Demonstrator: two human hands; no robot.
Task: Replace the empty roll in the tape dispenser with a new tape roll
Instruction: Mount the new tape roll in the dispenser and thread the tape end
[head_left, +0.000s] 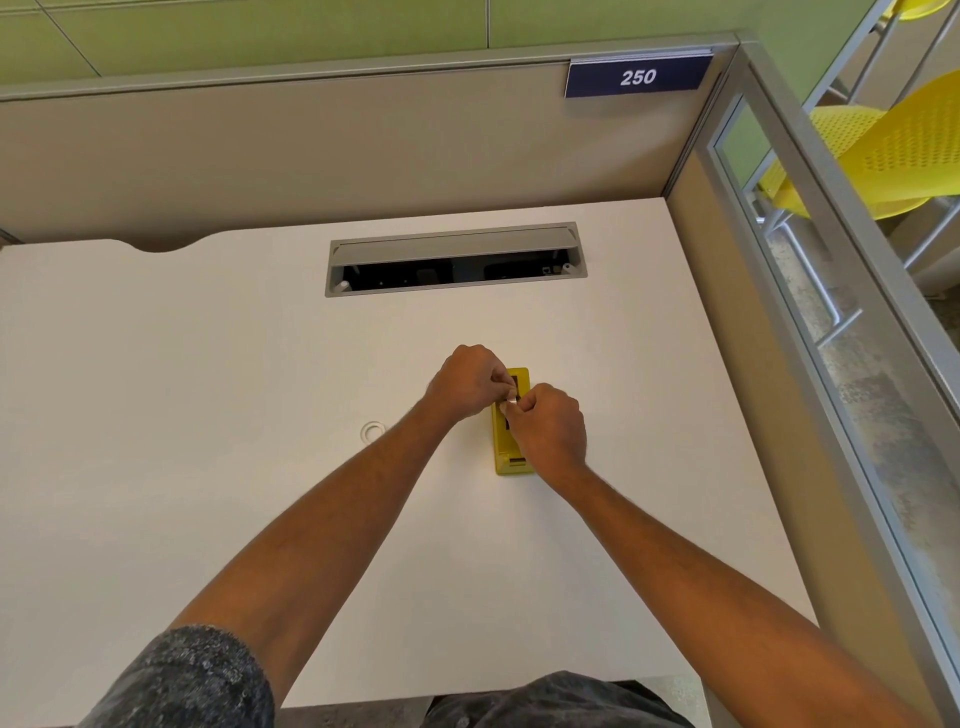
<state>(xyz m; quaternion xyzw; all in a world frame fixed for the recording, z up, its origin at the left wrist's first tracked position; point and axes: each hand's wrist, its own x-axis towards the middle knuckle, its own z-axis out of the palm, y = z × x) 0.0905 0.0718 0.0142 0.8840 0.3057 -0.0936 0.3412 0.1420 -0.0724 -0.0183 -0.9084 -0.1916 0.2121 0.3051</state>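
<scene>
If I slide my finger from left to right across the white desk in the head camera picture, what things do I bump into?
White ring → left hand → yellow tape dispenser → right hand. The hands meet over the dispenser.

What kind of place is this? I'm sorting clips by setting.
Probably an office or study cubicle: a white desk with a cable hatch, beige partition walls bearing a number sign reading 250, and yellow chairs beyond the glass panel. Both hands work at a yellow tape dispenser.
</scene>
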